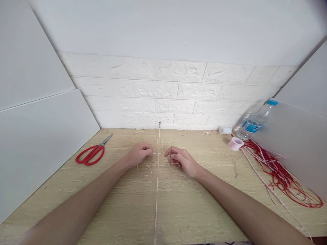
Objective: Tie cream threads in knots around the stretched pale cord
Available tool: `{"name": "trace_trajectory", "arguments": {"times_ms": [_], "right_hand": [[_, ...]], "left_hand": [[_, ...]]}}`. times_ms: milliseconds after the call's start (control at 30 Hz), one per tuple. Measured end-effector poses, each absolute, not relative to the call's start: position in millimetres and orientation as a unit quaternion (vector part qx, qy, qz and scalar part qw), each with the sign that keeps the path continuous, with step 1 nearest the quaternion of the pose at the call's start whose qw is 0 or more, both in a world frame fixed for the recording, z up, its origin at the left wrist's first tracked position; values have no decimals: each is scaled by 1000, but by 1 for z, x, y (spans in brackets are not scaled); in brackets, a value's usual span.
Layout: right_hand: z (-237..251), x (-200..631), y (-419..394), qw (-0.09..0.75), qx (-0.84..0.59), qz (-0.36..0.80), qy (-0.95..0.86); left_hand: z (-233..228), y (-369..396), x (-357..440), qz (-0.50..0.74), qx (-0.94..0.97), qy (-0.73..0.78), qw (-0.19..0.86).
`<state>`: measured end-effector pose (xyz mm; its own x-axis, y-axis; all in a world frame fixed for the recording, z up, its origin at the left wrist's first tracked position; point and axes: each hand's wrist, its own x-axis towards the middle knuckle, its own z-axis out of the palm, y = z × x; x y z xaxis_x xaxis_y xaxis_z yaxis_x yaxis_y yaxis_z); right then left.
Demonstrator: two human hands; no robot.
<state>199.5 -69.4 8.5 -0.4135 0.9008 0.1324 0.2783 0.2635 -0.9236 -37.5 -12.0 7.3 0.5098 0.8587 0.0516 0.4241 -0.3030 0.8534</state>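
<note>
1. A pale pink cord (156,190) is being stretched taut down the middle of the wooden table (122,211), from a small pin (159,123) at the foot of the white brick wall (178,92) toward the near edge.
2. The left hand (139,154) is being held just left of the cord, knuckles up, its fingers curled in and pressed together; a thin thread (144,170) is being pinched at the fingertips.
3. The right hand (182,160) is being held just right of the cord, its fingers bent and drawn together; the other thread end (186,178) is being pinched between thumb and fingertips.
4. The thread is being carried across the cord between the two hands; its loose ends are lying on the table, one looping below the left hand, the other trailing toward the near right.
5. Both forearms are being rested low over the table, one on each side of the cord.
6. Red scissors (91,153) are lying closed at the left, well apart from the hands.
7. A white spool (225,130) and a pink spool (235,143) are sitting at the far right, near the wall.
8. A water bottle (255,122) with a blue cap is being propped, tilted, in the right corner.
9. A bundle of red cords (281,173), with pale strands mixed in, is lying spread along the right side.
</note>
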Motion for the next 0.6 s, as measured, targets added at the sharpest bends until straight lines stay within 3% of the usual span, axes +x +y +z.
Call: {"name": "trace_trajectory", "arguments": {"times_ms": [267,600], "right_hand": [[0,193,-65,296,-510,294,-752],[0,193,-65,261,-499,258,-785]], "left_hand": [[16,-14,-35,303,744,400,442],[22,-17,-34,373,645,404,531]]}}
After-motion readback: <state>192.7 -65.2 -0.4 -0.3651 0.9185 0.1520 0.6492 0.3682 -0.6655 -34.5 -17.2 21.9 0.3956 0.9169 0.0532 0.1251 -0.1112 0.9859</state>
